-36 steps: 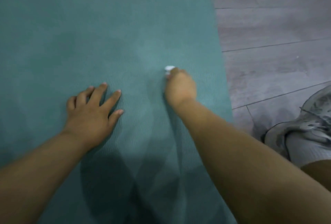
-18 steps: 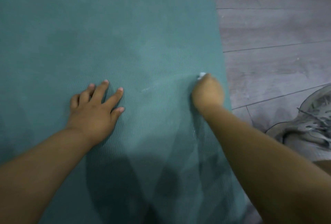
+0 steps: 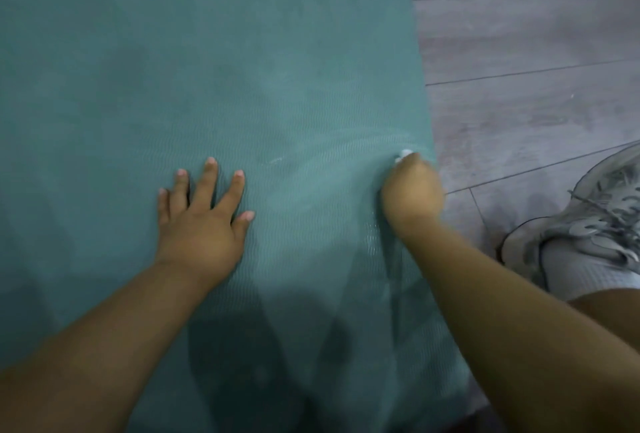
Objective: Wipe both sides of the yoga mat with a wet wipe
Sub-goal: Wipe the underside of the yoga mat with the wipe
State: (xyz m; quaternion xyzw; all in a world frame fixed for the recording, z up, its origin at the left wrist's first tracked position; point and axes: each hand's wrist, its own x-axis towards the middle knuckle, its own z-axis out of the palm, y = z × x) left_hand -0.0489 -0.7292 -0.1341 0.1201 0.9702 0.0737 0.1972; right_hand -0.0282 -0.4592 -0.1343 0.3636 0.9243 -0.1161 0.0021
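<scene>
both forearms bare, no sleeves; grey lace-up sneaker (image 3: 588, 224) with pale grey sock (image 3: 585, 273) on one foot.

The yoga mat (image 3: 214, 61) looks like matt teal foam with a fine wavy ribbed texture, faintly sheened with damp streaks near the right hand (image 3: 412, 190). The wet wipe (image 3: 402, 154) shows as soft white cloth. The floor (image 3: 519, 51) is grey wood-look planking, satin-smooth. The shoe (image 3: 588, 224) looks like grey knit mesh with laces.
</scene>
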